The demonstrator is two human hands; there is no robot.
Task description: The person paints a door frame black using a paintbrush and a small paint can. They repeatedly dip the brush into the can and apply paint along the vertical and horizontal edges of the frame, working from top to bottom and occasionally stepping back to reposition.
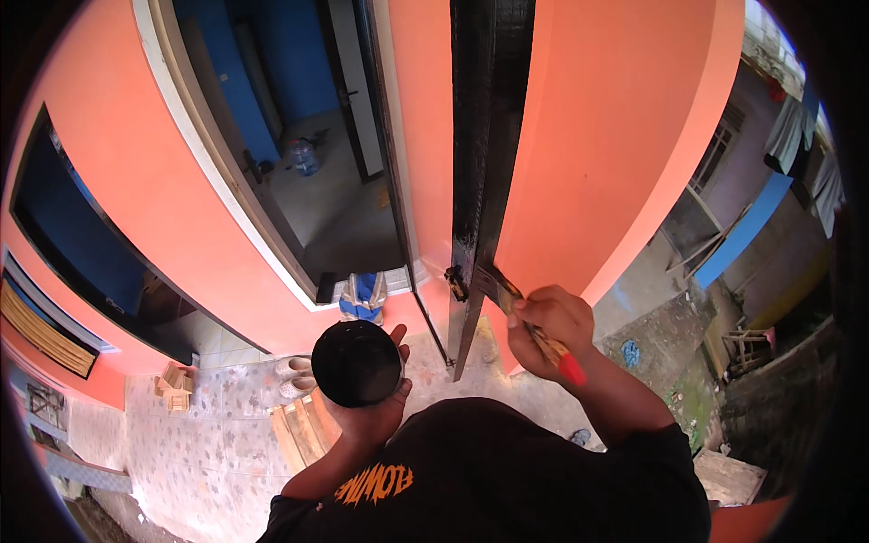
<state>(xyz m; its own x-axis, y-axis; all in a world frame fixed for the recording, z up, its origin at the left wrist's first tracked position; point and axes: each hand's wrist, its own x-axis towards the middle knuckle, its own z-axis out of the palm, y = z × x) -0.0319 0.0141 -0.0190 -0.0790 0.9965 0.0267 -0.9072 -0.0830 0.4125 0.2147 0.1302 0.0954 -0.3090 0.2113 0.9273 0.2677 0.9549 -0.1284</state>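
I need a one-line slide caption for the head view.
Right hand holds a paintbrush at a black door; left hand holds a round black container.

Door (474, 136): glossy coating along upper length. Brush (544, 341): smooth, wooden-looking handle. Wall (615, 118): smooth painted finish, mostly matt.

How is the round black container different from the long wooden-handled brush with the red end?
The round black container is wide; the long wooden-handled brush with the red end is narrow. The left hand holds the container, the right hand the brush. Both are held.
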